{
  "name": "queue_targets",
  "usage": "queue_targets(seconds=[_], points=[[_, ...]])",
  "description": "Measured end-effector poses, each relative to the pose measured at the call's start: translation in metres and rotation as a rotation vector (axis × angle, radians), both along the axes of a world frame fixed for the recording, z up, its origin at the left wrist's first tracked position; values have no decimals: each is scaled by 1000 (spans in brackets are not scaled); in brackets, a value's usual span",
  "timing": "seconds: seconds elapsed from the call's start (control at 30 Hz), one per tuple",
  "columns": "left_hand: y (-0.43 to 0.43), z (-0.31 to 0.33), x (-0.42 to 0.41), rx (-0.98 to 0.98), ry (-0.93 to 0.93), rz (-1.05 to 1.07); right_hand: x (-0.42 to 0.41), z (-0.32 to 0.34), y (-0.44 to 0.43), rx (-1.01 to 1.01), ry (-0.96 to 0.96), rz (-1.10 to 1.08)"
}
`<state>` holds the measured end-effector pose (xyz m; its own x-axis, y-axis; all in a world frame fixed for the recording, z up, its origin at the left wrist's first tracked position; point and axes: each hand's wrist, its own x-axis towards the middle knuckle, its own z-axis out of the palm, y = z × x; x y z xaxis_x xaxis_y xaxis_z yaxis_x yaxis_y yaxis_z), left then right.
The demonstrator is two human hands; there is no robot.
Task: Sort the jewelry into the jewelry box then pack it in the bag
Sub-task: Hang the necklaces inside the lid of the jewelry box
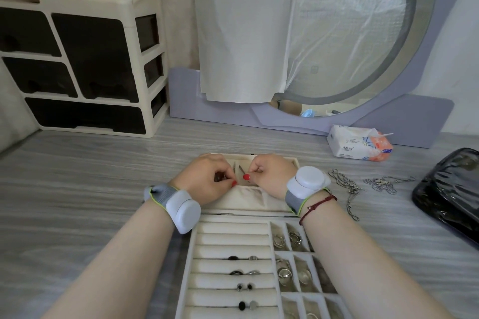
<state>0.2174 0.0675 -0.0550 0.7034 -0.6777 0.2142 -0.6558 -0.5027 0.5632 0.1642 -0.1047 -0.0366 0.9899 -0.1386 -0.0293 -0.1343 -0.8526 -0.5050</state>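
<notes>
Grey wood-grain tabletop (90,176) beneath jewelry box (195,243); left hand (207,177), right hand (272,171), grips pinching thin chain (241,169).

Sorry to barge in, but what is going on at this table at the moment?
A person is sorting jewelry into an open jewelry box. The left hand and the right hand are over its lid, pinching a thin silver piece too small to identify. Several rings sit in the ring rolls and side compartments. Silver necklaces lie on the table to the right, near the black bag; the box is not packed yet.
</notes>
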Motion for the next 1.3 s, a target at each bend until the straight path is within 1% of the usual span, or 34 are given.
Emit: queue_targets(seconds=[0.1,0.23,0.4,0.47,0.6,0.67,0.8,0.93,1.13,1.3], points=[[-1,-2,0,-36,6,7,-3,7,3,14,18,29],[0,-1,-2,-79,84,15,-14,19,5,139,-51,7],[-3,0,-5,-26,97,4,-22,36,6,308,-116,-33],[-2,0,-6,-51,111,-5,-24,42,7,411,-146,-40],[-2,1,-7,-101,175,-18,-25,53,8,713,-234,-54],[-1,1,-8,-109,201,-18,-25,60,10,786,-282,-33],[-3,-4,-7,-77,152,8,-21,67,12,823,-354,-12],[-3,-5,-6,0,105,6,-16,66,14,835,-347,-22],[-8,-3,-10,-61,75,-1,-11,57,11,809,-293,-59],[-7,-2,-11,-109,109,-11,-10,52,5,693,-280,-83]])
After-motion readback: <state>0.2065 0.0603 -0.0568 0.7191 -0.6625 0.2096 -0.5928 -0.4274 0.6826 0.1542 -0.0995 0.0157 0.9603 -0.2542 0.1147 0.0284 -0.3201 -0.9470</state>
